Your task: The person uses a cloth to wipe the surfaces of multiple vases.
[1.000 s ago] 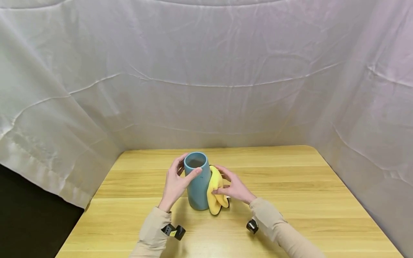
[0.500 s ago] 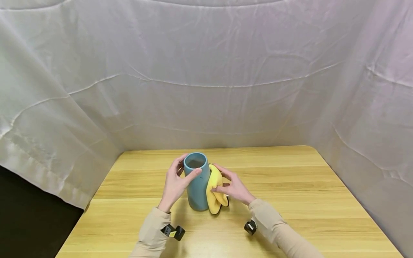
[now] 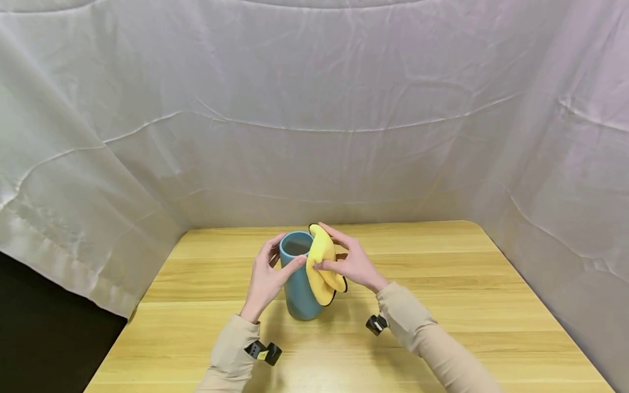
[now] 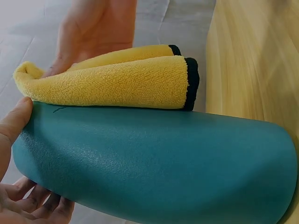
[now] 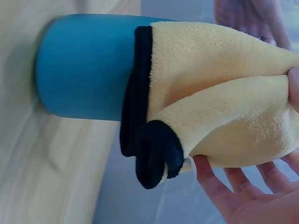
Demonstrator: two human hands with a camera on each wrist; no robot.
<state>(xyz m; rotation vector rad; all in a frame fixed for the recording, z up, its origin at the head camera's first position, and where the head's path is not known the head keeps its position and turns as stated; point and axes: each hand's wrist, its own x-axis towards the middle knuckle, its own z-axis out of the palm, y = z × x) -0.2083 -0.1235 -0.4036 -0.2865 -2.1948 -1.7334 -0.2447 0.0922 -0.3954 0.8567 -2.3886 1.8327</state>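
The left hand point(image 3: 266, 277) grips the upright vase point(image 3: 301, 295) near its top. The right hand point(image 3: 356, 264) pinches a cloth point(image 3: 321, 250) against the vase's side.

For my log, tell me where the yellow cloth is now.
In the head view, the yellow cloth is pinched by the right hand at the right side of the blue container, partly hiding it.

The vase point(image 3: 300, 289) was plain blue, greener from the left wrist, with a thin dark mark point(image 4: 59, 109). The cloth point(image 3: 321, 248) was yellow, its edging point(image 4: 191, 84) black. The table point(image 3: 442, 273) showed yellow-tan bands of streaky grain; the curtain point(image 3: 314, 109) was grey, tinged purple at upper right. The sleeves point(image 3: 231, 344) were beige.
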